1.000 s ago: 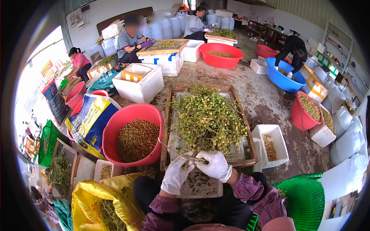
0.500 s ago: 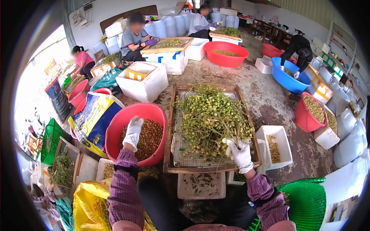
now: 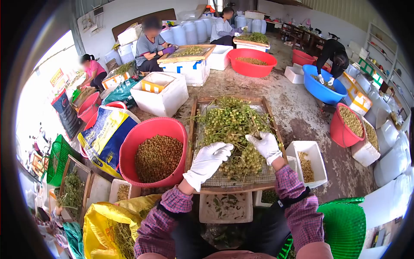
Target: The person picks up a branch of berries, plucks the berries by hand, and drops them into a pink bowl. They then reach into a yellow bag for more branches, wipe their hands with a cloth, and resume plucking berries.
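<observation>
A wood-framed mesh screen (image 3: 233, 189) lies in front of me, heaped with green stems bearing small round fruits (image 3: 228, 121). White-gloved, my left hand (image 3: 210, 163) is over the screen's near left part, its fingers drawn together at the edge of the heap; whatever they may hold is hidden. My right hand (image 3: 265, 146), gloved too, is closed on some stems at the right side of the heap. Left of the screen stands a red tub (image 3: 125, 149) with many loose round fruits (image 3: 158, 157) inside.
A white foam box (image 3: 319, 162) stands right of the screen, a shallow white tray (image 3: 225, 207) below it. Yellow (image 3: 92, 224) and blue (image 3: 105, 138) bags lie left, a green basket (image 3: 345, 224) right. Several people work farther back, one at a blue tub (image 3: 325, 93).
My left hand has moved right from above the red tub to the heap on the screen. My right hand has shifted slightly up, and the stems near it have moved.
</observation>
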